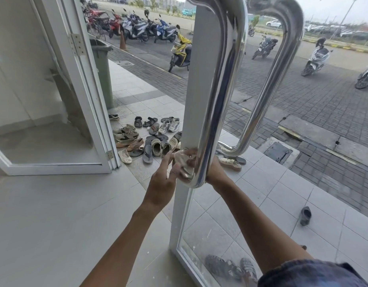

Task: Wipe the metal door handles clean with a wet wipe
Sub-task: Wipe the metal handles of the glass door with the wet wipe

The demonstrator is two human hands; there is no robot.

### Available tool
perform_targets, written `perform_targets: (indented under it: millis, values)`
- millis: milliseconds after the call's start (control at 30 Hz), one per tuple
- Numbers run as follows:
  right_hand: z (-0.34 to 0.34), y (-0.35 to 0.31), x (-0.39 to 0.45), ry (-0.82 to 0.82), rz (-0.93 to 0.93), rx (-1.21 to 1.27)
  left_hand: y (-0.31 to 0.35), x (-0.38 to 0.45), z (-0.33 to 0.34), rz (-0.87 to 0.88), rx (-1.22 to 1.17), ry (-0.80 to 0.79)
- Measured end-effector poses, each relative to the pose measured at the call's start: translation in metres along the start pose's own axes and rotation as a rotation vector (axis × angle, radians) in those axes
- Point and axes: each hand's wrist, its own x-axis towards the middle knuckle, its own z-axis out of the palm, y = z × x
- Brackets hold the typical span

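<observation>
From the head camera, a tall polished metal U-shaped door handle (220, 83) runs down the white-framed glass door (194, 96); a second matching metal handle (276, 79) shows on the far side of the glass. At the lower bend of the near handle, a crumpled off-white wet wipe (182, 159) is pressed against the metal just left of the bar. The left hand (163, 181) reaches up to it, fingers mostly straight and touching the wipe from the left. The right hand (215, 170) is largely hidden behind the handle; its fingers seem to wrap round the bar's lower end, but the grip cannot be told for certain. A dark blue sleeve (311, 273) sits at the bottom right corner. Beyond the open doorway a heap of assorted shoes and sandals (147, 137) lies on the pale tiled floor (55, 214), near a grey-green wheeled bin (102, 65). Parked motorbikes (137, 25) line the brick paving outside
</observation>
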Motion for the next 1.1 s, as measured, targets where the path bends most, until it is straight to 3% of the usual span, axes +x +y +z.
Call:
perform_targets:
  millis: [100,267,400,633,1100]
  values:
    - [-0.004,-0.001,-0.003,-0.053,0.060,0.043,0.001,-0.001,0.001,-0.006,-0.012,0.035]
    - [-0.014,0.006,-0.015,-0.214,0.314,0.121,0.003,-0.002,0.001,-0.021,-0.090,0.048]
    - [-0.012,0.009,-0.025,-0.223,0.389,0.291,0.002,-0.004,0.002,-0.025,-0.106,0.054]
    - [-0.004,-0.005,-0.021,-0.263,0.392,0.400,-0.001,-0.009,-0.003,-0.034,-0.073,0.067]
    - [-0.011,-0.005,-0.027,-0.197,0.261,0.269,0.000,-0.022,-0.002,-0.067,-0.065,0.063]
